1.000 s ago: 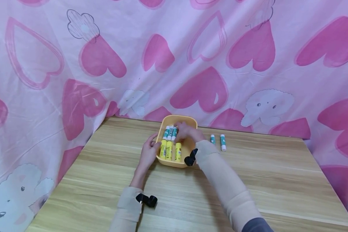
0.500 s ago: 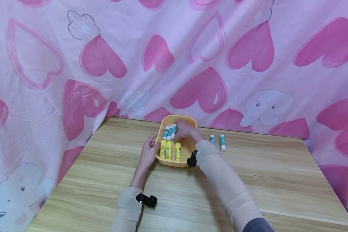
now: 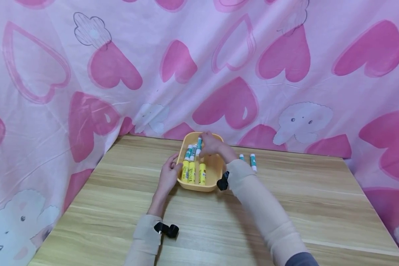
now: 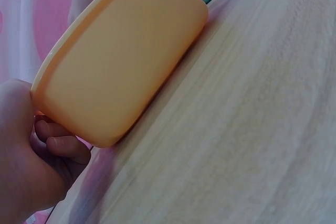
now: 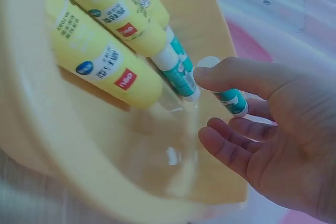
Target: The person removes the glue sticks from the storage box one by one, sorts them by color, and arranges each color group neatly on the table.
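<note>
The small green-and-white cylindrical tube [image 3: 199, 145], pinched by the right hand [image 3: 213, 144], has been raised within the orange-yellow plastic basket [image 3: 197, 188], so its row is reduced to two matching tubes [image 3: 193, 152]; the basket's side is gripped by the left hand [image 3: 168, 174].

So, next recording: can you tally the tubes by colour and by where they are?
Yellow tubes in the tray: 3
Teal-and-white tubes lying in the tray: 2
Teal-and-white tube in the right grip: 1
Loose teal-and-white tubes on the table: 2
Total: 8
</note>
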